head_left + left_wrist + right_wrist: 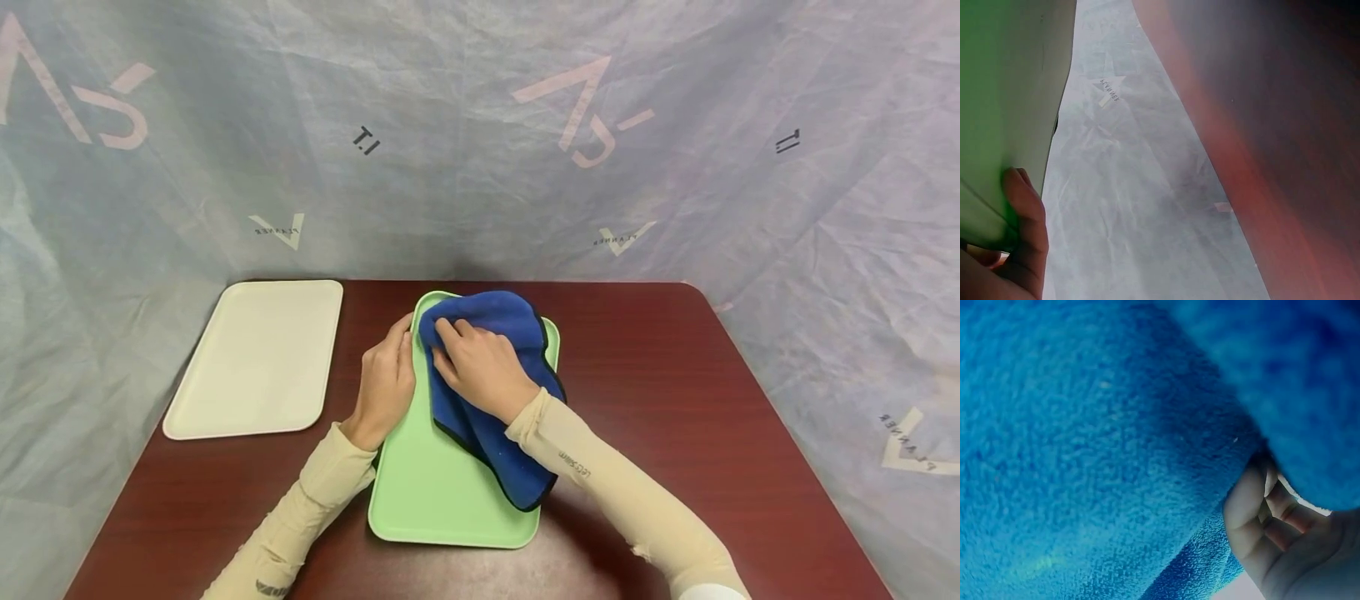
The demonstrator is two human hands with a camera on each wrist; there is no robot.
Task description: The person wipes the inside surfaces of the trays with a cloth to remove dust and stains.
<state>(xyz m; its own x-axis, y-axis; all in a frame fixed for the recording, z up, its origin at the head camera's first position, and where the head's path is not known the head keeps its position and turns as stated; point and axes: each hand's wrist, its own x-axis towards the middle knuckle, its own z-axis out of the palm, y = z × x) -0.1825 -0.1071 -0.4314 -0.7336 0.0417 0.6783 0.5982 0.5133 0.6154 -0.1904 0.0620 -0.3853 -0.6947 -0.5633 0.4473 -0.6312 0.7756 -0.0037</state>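
Note:
A light green tray (442,492) is in the middle of the head view, its long side running away from me. My left hand (387,379) grips its left edge; in the left wrist view, fingers (1025,209) curl round the rim of the tray (997,112). Over the upper and right part of the tray lies a blue towel (495,442) with black edging, draped past the right rim. My right hand (483,367) pinches bunched towel near the tray's far end. Close up, the right wrist view shows its fuzzy folds (1085,456) around the thumb and fingers.
A white tray (258,358) lies at the back left of the dark reddish-brown table (660,400). Grey printed fabric (450,192) hangs behind the table and along both sides.

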